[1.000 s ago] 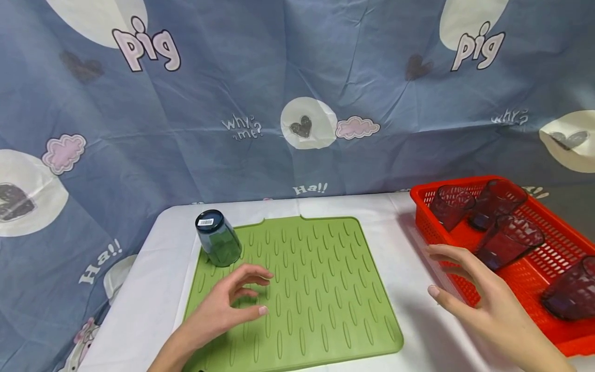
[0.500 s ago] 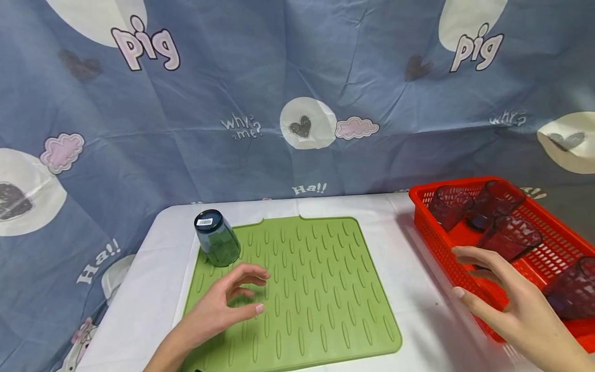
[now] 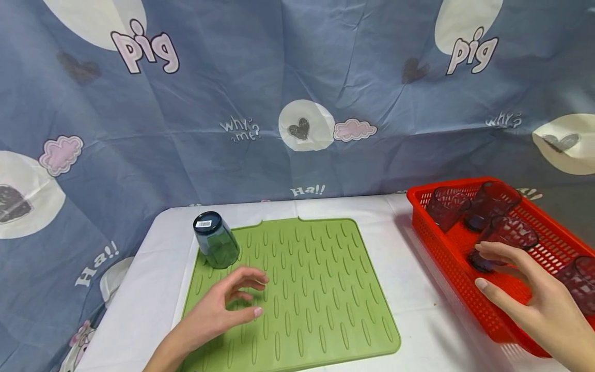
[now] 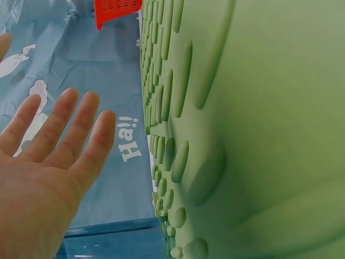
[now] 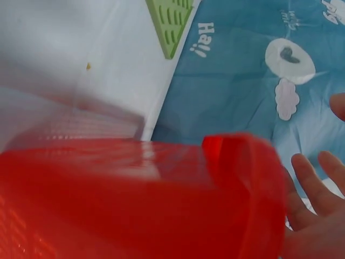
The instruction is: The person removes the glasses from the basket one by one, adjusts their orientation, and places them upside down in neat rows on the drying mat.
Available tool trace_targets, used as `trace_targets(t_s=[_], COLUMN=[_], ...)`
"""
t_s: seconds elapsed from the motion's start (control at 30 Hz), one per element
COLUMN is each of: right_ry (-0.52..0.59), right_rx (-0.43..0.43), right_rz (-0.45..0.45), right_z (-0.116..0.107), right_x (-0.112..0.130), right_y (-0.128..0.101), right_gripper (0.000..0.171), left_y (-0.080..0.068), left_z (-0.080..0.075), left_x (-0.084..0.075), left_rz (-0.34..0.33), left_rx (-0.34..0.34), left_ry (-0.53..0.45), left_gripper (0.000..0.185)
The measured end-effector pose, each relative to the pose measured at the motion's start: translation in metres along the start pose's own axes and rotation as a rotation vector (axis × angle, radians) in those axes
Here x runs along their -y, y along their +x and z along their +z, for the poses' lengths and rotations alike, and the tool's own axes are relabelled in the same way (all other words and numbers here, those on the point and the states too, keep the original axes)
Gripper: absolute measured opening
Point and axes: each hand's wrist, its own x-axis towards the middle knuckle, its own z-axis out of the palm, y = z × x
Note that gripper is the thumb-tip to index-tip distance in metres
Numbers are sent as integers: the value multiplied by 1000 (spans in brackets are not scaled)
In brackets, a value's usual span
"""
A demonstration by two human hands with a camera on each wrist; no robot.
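My left hand [image 3: 222, 309] hovers over the green ridged mat [image 3: 307, 289] with nothing in it, its fingers loosely bent. Beyond that hand, a blue-green drinking glass [image 3: 217, 244] stands upside down on the mat's far left corner, a white label on its base. My right hand [image 3: 534, 297] is over the near left side of a red plastic basket [image 3: 453, 271], fingers apart and holding nothing. Several purplish glasses lie tilted in the basket; the closest glass [image 3: 509, 233] lies just beyond my right fingers, which partly cover it. Whether they touch it I cannot tell.
A white cloth [image 3: 395, 243] covers the table under mat and basket. Behind it hangs a blue printed curtain [image 3: 260, 170]. In the right wrist view the basket's raised rim [image 5: 264, 199] stands close beside my right hand.
My right hand has moved rightward from beside the basket to over it, near the middle glass. The left hand and the upside-down glass have stayed nearly where they were.
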Motion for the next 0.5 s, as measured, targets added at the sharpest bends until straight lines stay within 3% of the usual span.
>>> trace_targets(t_s=[0.2, 0.5], right_ry=[-72, -92], right_rx=[-24, -52], right_rz=[50, 117], right_z=[-7, -16], right_x=[-9, -27], right_y=[1, -1], right_gripper=[64, 64], left_y=[0, -1], left_z=[-1, -1], left_x=[0, 0], left_rz=[14, 5], left_rx=[-5, -6], left_ry=[-12, -17], left_gripper=[46, 46])
